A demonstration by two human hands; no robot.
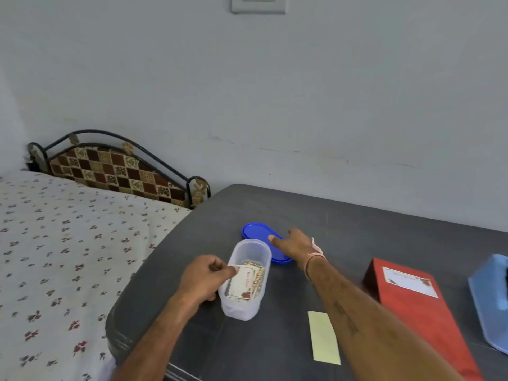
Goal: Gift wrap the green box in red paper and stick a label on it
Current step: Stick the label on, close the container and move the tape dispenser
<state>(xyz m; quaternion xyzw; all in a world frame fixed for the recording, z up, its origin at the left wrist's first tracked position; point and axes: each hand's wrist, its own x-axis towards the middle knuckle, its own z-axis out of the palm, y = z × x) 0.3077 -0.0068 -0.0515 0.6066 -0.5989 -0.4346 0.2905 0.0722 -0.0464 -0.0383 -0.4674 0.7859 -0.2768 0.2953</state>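
Currently left hand [203, 279] pinches the label [243, 281], likely light and bendy, by its edge; right hand [295, 244] fingers [275, 240] lie spread on the blue lid [255, 231].

The table top [343, 232] is dark grey and matt, with a faint grain. The tub [239, 309] is clear, slightly cloudy plastic and holds printed paper cards [244, 281]. The blue lid [254, 231] is smooth, glossy plastic. The red wrapping [420, 320] is matt paper, and its label [409, 281] is smoother white paper. The pale yellow strip [324, 338] is plain paper. The bedsheet [68, 243] is printed cloth, and the headboard frame [162, 160] is black metal.
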